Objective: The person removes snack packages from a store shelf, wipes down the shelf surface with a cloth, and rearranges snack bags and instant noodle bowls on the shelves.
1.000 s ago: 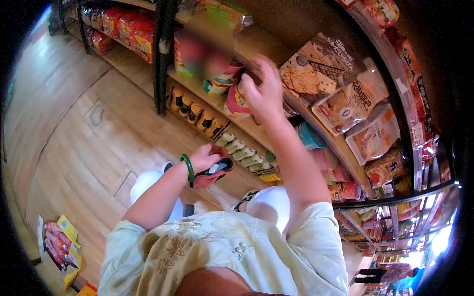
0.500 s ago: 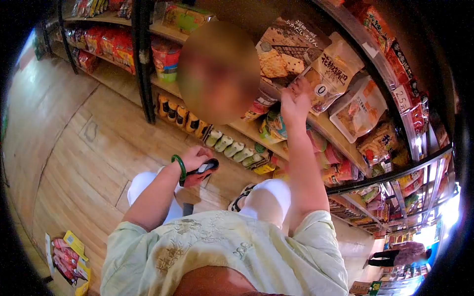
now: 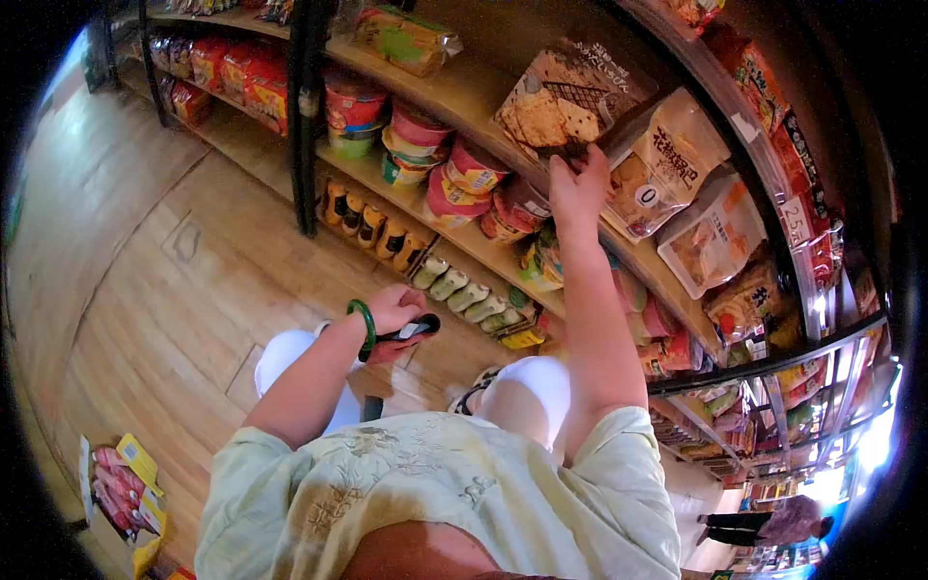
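My right hand (image 3: 582, 188) reaches to the shelf, its bent fingers on the lower edge of a dark brown bag of crackers (image 3: 570, 97). The bag's front shows pale square crackers, and the fingertips are partly hidden against it. Just right of this hand lies a beige snack bag (image 3: 667, 164) with a round "0" mark. Past it is a clear-fronted snack bag (image 3: 713, 232). Low by my knees, my left hand (image 3: 398, 311), below a green bangle (image 3: 363, 329), is closed around a small black object (image 3: 418, 330) with a pale patch; its kind I cannot make out.
Noodle tubs (image 3: 454, 188) stand on the shelf below. Beneath them are yellow-and-black packs (image 3: 372, 232) and pale green bottles (image 3: 469, 290). A black shelf post (image 3: 305, 116) rises at left. A box of pink packets (image 3: 121, 493) sits on the floor. Another person (image 3: 773, 522) is farther off.
My right hand has gone from the beige "0" bag to the cracker bag, which has shifted slightly left against the shelf. My left hand keeps its hold. The view has shifted a little.
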{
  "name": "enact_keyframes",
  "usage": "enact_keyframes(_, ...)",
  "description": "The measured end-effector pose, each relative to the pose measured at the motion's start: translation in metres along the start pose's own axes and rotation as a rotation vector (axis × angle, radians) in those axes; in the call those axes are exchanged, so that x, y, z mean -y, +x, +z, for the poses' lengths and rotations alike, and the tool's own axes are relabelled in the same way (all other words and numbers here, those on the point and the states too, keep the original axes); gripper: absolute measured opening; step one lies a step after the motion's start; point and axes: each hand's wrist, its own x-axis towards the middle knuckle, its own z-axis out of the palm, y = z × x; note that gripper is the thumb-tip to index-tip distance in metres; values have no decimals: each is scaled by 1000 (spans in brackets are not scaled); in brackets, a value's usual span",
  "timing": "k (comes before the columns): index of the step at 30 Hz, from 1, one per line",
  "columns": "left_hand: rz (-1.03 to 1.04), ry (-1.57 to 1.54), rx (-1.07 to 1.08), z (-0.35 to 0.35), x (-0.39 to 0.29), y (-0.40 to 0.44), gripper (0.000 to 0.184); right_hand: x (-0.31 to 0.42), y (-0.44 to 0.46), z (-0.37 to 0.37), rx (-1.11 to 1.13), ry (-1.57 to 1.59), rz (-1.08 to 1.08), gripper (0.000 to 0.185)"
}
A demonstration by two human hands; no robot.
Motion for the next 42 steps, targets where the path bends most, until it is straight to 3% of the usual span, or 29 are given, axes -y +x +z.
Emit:
enact_keyframes(2,11,88,-46,0,-13,-8,19,7,4,2,17,-127,-58,62)
enact_keyframes(5,-23,120,-33,-3,-26,-15,19,8,9,8,33,-202,31,67)
enact_keyframes(8,58,70,-33,0,-6,-5,18,-4,22,21,-120,-252,49,69)
enact_keyframes(14,48,133,-33,3,-11,-7,19,5,38,25,66,-235,178,76)
enact_keyframes(26,46,177,38,2,-4,-4,25,8,55,83,101,57,2,75)
enact_keyframes(31,6,202,65,-1,-18,-9,25,31,53,88,210,345,71,78)
enact_keyframes(35,3,50,82,3,-4,-1,30,29,53,86,257,263,264,82)
enact_keyframes(36,-1,229,55,1,-6,-1,27,27,52,85,215,202,210,81)
enact_keyframes(38,29,258,52,0,-7,0,27,33,43,78,82,-33,108,72)
enact_keyframes(39,53,275,35,-1,-6,0,27,39,35,64,72,-34,110,72)
enact_keyframes(41,56,240,50,1,8,5,27,56,15,33,254,308,92,58)
enact_keyframes(42,53,199,58,3,12,7,27,61,8,17,266,232,28,42)
